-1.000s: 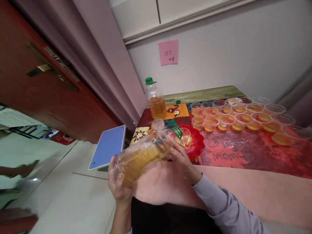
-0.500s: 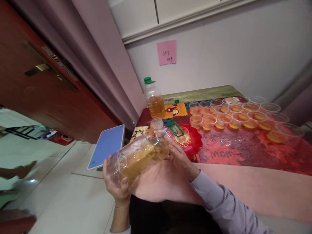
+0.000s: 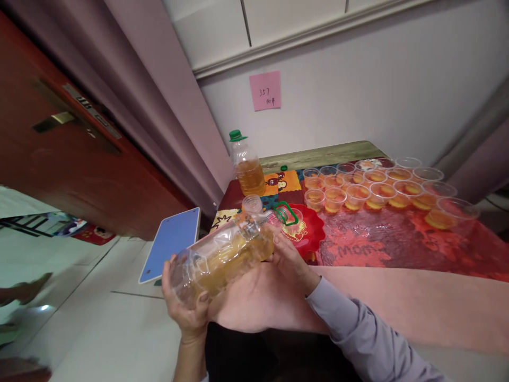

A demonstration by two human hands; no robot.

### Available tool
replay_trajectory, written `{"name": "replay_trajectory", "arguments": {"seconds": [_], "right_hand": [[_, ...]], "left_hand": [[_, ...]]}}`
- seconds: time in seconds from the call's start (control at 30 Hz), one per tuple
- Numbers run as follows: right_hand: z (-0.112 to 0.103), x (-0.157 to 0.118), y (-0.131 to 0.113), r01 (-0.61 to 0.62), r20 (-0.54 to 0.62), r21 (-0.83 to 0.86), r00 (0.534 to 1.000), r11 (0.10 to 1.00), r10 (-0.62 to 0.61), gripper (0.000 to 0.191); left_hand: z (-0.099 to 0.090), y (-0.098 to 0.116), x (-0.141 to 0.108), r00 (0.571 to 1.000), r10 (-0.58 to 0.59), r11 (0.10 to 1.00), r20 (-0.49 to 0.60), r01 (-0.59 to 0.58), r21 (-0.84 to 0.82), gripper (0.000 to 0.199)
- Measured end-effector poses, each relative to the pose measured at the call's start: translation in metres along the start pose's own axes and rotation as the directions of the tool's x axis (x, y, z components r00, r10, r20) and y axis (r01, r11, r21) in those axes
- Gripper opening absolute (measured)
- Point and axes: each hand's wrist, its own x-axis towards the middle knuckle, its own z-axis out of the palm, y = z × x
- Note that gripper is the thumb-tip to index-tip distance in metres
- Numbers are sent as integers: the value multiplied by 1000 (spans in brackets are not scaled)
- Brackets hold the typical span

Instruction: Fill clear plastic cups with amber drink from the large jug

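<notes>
A clear plastic bottle with yellowish liquid and a green handle ring lies tilted between my hands, its neck toward the red plate. My left hand grips its base end, and my right hand is closed around its shoulder near the neck. The open neck is over the scalloped red plate, where a clear cup sits, partly hidden by the handle. Another clear cup stands just behind the bottle.
A second bottle with a green cap stands at the back left. Rows of clear cups holding orange-yellow liquid fill the right side. A small green cap lies behind. A blue-topped stool is left of the table.
The camera view has shifted slightly, moving the scene a little left and down. Both hands keep the same hold on the tilted bottle.
</notes>
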Motion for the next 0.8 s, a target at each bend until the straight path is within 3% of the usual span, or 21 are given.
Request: {"name": "replay_trajectory", "arguments": {"seconds": [0.8], "right_hand": [[1, 5, -4, -28, -2, 82, 1000, 996, 29, 55]], "left_hand": [[6, 10, 15, 997, 46, 999, 57, -47, 1, 98]]}}
